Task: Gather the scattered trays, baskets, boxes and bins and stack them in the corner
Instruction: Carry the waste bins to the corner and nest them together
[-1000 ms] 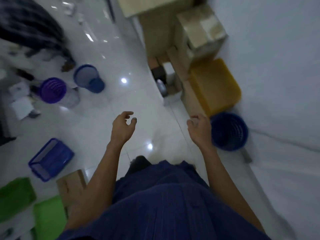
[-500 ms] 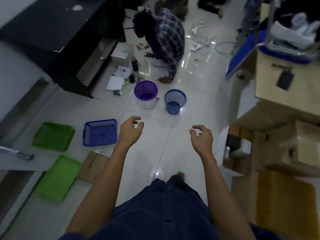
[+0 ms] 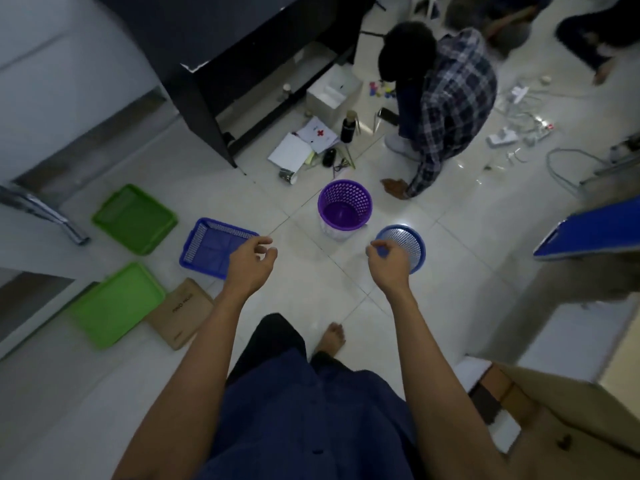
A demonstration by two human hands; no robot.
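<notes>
Between pickups: green trays (image 3: 135,218) lie far left of the purple bin (image 3: 344,206), blue tray (image 3: 211,245) nearer it. My left hand (image 3: 251,263) hangs over that tray, fingers loosely curled, empty. Right hand (image 3: 389,263) likewise, over the blue bin (image 3: 407,242) just right of purple. Next, I reckon, bend and grab one.

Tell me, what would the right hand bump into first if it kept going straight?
Most likely the blue basket: the right hand hovers, loosely curled and empty, just over its near rim. Depth is unclear; if it passes above, the purple basket comes next.
</notes>
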